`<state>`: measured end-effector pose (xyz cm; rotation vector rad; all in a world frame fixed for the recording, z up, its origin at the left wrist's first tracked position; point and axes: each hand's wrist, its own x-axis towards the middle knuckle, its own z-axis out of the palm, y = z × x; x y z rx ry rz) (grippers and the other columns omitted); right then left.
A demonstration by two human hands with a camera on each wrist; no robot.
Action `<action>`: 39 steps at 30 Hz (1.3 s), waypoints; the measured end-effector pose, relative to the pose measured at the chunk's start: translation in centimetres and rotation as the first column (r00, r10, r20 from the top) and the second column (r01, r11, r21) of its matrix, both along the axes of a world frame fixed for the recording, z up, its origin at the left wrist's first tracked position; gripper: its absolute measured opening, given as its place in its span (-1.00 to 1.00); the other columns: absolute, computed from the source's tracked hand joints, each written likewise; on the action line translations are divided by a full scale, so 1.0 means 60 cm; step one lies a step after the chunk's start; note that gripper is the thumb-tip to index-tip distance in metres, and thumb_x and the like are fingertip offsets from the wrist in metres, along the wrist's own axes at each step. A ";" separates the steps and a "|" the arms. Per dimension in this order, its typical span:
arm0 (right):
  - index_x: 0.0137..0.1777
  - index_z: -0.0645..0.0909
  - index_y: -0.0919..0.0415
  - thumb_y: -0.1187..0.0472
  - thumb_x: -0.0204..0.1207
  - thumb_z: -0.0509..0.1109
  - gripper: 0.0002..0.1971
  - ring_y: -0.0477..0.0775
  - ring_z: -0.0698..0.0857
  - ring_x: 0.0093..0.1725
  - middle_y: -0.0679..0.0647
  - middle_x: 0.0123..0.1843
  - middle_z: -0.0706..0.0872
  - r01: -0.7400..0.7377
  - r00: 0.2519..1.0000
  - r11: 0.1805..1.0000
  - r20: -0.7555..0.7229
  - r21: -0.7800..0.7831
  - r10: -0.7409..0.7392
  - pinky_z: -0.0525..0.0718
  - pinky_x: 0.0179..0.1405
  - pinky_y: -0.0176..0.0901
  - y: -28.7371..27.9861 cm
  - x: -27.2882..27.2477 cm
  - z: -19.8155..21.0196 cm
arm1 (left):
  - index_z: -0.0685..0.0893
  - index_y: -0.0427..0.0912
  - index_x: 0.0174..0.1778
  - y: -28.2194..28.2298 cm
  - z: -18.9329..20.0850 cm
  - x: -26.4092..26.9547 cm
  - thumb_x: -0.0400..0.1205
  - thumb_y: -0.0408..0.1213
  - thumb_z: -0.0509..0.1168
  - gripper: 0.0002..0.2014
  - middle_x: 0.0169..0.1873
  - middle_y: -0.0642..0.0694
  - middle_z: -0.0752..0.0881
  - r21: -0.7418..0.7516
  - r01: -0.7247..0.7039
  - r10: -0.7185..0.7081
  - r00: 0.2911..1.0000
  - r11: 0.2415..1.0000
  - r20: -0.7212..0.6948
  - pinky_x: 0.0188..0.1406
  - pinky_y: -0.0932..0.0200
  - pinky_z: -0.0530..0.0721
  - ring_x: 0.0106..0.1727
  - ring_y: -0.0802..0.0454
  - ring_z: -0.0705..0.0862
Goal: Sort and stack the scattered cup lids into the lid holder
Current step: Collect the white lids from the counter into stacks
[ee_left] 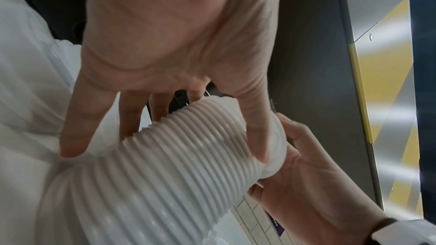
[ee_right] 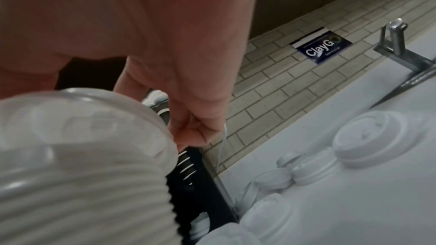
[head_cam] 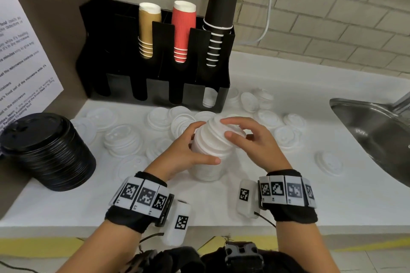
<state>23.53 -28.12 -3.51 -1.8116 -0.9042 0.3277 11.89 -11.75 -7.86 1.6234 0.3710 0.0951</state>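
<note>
A tall stack of white lids (head_cam: 207,170) stands tilted on the white counter (head_cam: 288,201) in front of me. My left hand (head_cam: 200,143) grips its side, thumb in front and fingers behind. My right hand (head_cam: 227,127) holds the top lid by its rim. In the left wrist view the ribbed stack (ee_left: 165,174) lies under my left hand (ee_left: 165,148), and the right hand (ee_left: 306,174) cups its top end. The right wrist view shows the stack's top (ee_right: 82,137). Behind stands the black holder (head_cam: 155,86); a few white lids (head_cam: 209,97) sit in its front right slot.
Several loose white lids (head_cam: 124,139) lie scattered on the counter, more to the right (ee_right: 368,137). A stack of black lids (head_cam: 46,150) stands at the left. Brown, red and black cups (head_cam: 184,29) fill the holder's back slots. A steel sink (head_cam: 377,131) with a faucet (ee_right: 396,44) is at the right.
</note>
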 end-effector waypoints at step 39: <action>0.56 0.32 -0.13 0.05 0.38 0.60 -0.23 0.24 0.47 0.42 0.16 0.42 0.46 0.275 0.960 0.577 0.192 -0.769 -0.202 0.47 0.33 0.01 -0.088 0.235 -0.029 | 0.42 0.36 0.43 -0.002 0.014 -0.002 0.14 0.03 0.62 -0.09 0.29 0.32 0.53 0.008 -0.028 0.028 0.999 1.000 0.045 0.07 0.41 0.49 0.27 0.37 0.49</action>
